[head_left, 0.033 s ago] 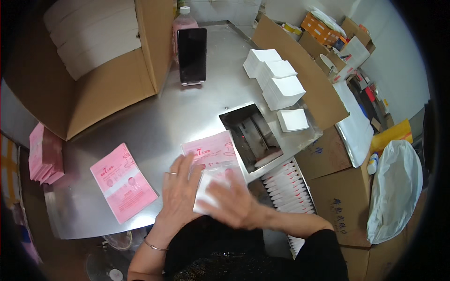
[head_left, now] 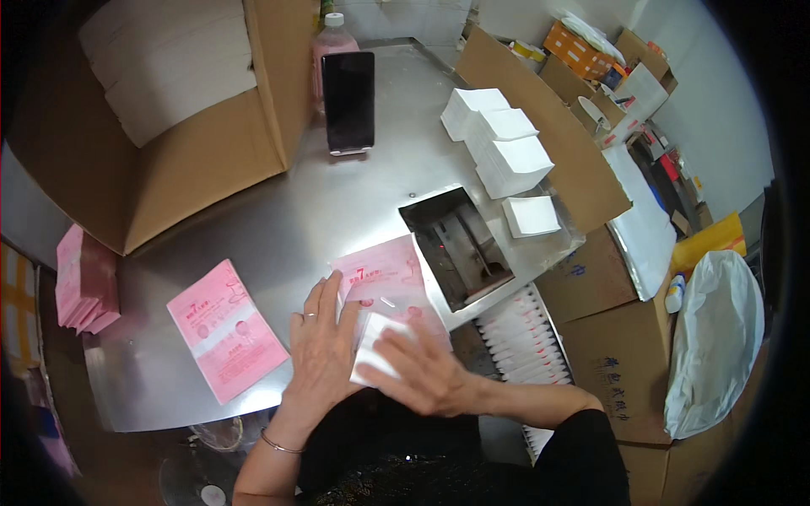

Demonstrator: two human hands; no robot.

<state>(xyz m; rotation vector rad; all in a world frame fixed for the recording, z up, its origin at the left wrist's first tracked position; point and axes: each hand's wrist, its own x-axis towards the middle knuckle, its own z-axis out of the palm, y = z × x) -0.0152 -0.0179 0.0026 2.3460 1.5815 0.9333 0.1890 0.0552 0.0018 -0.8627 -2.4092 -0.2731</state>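
My left hand point(head_left: 323, 350) lies along the left edge of a pink printed plastic bag point(head_left: 384, 268), fingers stretched out, a ring on one of them. Beside it, my right hand point(head_left: 422, 368) rests over a small stack of white paper napkins point(head_left: 381, 325), its fingers spread and slightly blurred. The napkins are at the near part of the bag, partly covered by that hand. I cannot tell how far they reach inside it. To the left, a pile of the same pink bags point(head_left: 226, 333) lies flat on the metal table point(head_left: 278, 215).
Beyond the bag is a rectangular opening point(head_left: 460, 244) in the tabletop. White napkin stacks point(head_left: 510, 160) stand at right, a phone point(head_left: 349, 105) and bottle point(head_left: 335, 38) at back. An open carton point(head_left: 202, 198) and filled pink packs point(head_left: 84, 282) are left; wrapped packs point(head_left: 523, 337) fill a tray.
My right hand has shifted slightly, its fingers now lying further over the white napkins. My left hand stays at the bag's edge. The whole view has moved a little.
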